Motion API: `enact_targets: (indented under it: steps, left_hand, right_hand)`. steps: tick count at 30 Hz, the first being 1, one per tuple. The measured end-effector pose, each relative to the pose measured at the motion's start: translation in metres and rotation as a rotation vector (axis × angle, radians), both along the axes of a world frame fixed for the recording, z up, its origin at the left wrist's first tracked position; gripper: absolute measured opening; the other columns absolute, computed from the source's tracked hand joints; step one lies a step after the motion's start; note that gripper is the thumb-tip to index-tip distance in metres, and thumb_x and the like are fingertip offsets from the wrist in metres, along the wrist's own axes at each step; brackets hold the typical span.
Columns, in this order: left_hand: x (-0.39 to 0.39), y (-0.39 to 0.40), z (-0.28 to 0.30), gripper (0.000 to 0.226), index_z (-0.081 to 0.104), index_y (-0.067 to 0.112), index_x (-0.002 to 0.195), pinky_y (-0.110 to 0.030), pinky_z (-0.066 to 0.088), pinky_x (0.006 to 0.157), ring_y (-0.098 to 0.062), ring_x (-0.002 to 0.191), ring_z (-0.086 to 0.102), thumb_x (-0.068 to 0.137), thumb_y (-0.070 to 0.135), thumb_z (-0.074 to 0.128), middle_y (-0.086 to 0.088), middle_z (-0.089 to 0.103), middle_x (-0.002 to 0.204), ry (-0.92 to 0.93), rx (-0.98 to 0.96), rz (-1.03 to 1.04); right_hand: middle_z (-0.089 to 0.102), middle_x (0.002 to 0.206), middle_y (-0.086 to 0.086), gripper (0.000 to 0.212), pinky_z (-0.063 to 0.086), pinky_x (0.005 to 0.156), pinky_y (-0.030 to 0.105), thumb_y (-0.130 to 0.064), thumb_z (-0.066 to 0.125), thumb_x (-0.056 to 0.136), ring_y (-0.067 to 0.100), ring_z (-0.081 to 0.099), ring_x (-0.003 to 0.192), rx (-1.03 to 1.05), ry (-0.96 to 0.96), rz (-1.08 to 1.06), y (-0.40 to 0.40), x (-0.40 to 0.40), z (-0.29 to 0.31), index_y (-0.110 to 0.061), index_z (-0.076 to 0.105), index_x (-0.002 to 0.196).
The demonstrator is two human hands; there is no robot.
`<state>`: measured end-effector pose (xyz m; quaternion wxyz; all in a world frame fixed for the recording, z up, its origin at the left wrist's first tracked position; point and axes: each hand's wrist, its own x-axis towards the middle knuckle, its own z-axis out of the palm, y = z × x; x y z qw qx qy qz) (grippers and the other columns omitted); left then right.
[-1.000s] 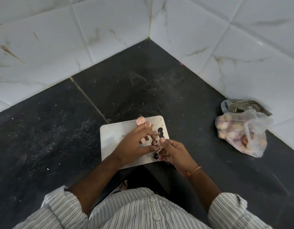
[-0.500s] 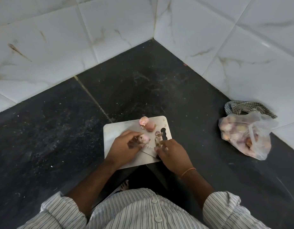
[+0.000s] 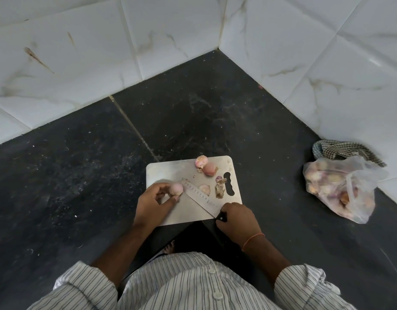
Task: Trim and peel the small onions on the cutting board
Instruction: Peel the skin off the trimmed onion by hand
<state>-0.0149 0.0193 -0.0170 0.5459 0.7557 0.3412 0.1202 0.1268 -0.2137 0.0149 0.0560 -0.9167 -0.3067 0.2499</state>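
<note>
Landmark: cutting board [image 3: 168,175], a pale metal sheet on the dark tabletop [image 3: 81,175].
Left hand [image 3: 154,201]: fingertips pinch a small pink onion [image 3: 176,189] down at the board's left edge.
Right hand [image 3: 236,220]: clenched round the dark handle of a knife [image 3: 199,196] at the board's near right corner.
Blade: lies flat on the board, long axis running from that corner up-left; its tip touches the held onion or sits just beside it.
Key relation: the onion sits at the blade's tip end, well apart from the right hand; I judge the edge must meet an onion end next.
Waiting: two onions [image 3: 205,165] at the board's far edge; peel scraps [image 3: 220,189] beside its handle slot.
Off the board: plastic bag of onions [image 3: 340,189], well to its right.
</note>
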Motion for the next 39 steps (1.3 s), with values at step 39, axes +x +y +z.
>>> enact_targets:
  steps: [39]
  left_hand:
    - [0.003,0.006,-0.023,0.033,0.084,0.034,0.111,-0.036,0.057,0.103,-0.002,0.113,0.070,0.081,0.029,0.095,0.023,0.078,0.114,-0.018,0.013,-0.028]
  right_hand:
    - [0.073,0.091,0.009,0.030,0.038,0.064,0.036,-0.040,0.029,0.114,0.034,0.072,0.083,0.108,0.022,0.007,0.056,-0.057,0.028,-0.021,0.045,0.099]
